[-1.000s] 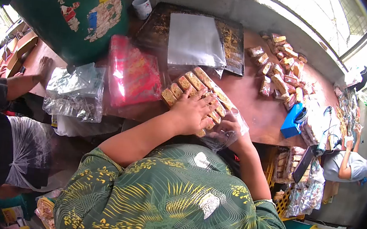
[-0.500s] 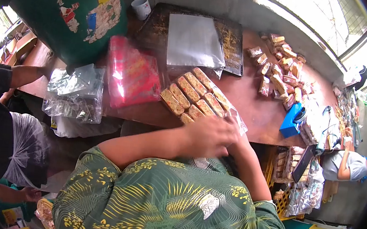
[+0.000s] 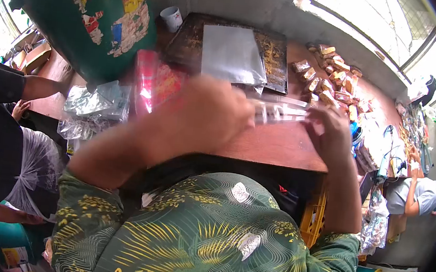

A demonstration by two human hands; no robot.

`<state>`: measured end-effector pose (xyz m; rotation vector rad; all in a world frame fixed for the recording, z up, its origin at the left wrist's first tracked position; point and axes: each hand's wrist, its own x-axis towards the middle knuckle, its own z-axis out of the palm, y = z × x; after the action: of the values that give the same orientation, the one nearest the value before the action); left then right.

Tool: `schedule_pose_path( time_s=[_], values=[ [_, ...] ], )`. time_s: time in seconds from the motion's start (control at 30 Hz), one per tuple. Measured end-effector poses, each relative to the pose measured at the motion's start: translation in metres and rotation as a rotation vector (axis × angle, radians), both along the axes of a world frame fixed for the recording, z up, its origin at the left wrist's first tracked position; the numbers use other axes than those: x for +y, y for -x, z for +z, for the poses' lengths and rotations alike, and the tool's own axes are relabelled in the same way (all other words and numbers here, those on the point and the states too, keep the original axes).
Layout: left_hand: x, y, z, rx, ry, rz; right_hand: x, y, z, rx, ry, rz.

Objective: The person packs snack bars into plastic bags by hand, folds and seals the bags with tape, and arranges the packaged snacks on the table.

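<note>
Head view: left hand [image 3: 216,115] angles inward, finger state lost in blur; right hand [image 3: 332,133] is raised, fingers curled by clear plastic [image 3: 282,112], pinch unclear, the plastic spanning between both above the table [image 3: 275,148].

The clear plastic film [image 3: 281,112] looks glossy, the tabletop [image 3: 280,147] smooth, the wall [image 3: 232,3] matt.

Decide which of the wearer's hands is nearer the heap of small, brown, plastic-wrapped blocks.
Right. The right hand is just on the near side of the heap of wrapped blocks; the left hand is farther off, to the heap's left.
</note>
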<state>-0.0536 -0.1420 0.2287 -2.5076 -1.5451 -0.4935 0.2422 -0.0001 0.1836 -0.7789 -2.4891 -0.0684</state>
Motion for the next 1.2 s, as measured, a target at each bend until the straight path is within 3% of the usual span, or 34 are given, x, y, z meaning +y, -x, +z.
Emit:
schedule_pose_path(
  time_s=[0.03, 0.1, 0.17, 0.23, 0.33, 0.43, 0.5, 0.57, 0.67, 0.7, 0.77, 0.9, 1.2],
  values=[
    [0.003, 0.01, 0.018, 0.018, -0.024, 0.004, -0.007, 0.01, 0.022, 0.12, 0.064, -0.011],
    [0.007, 0.023, 0.04, 0.059, -0.076, 0.011, -0.018, 0.03, 0.063, 0.111, -0.07, 0.074],
    [0.01, 0.019, 0.04, -0.066, -0.071, 0.041, -0.012, 0.036, 0.081, -0.048, -0.224, 0.114],
    [0.017, 0.011, 0.025, -0.146, -0.096, 0.014, -0.005, 0.044, 0.087, -0.034, -0.208, 0.162],
    [0.046, -0.007, -0.042, -0.338, -0.013, -0.081, 0.007, 0.072, 0.073, 0.049, -0.258, 0.191],
    [0.071, -0.01, -0.112, -0.88, 0.148, -0.063, 0.021, 0.101, 0.045, 0.098, -0.216, 0.24],
    [0.067, -0.007, -0.154, -1.068, 0.129, 0.128, 0.021, 0.109, 0.021, 0.132, -0.11, 0.182],
    [0.058, 0.016, -0.238, -1.285, 0.34, 0.428, 0.019, 0.099, -0.035, 0.05, 0.149, 0.102],
    [0.036, 0.031, -0.224, -1.455, 0.722, 0.583, -0.002, 0.087, -0.107, -0.22, 0.265, -0.073],
    [0.034, 0.033, -0.22, -1.418, 0.682, 0.585, -0.009, 0.085, -0.129, -0.29, 0.272, -0.142],
    [0.037, 0.038, -0.209, -1.341, 0.597, 0.592, -0.013, 0.081, -0.136, -0.215, 0.327, -0.143],
    [0.048, 0.041, -0.203, -1.322, 0.847, 0.597, -0.011, 0.083, -0.138, -0.149, 0.373, -0.147],
    [0.053, 0.027, -0.204, -1.605, 0.677, 0.62, -0.008, 0.081, -0.141, -0.089, 0.322, -0.121]
  ],
)
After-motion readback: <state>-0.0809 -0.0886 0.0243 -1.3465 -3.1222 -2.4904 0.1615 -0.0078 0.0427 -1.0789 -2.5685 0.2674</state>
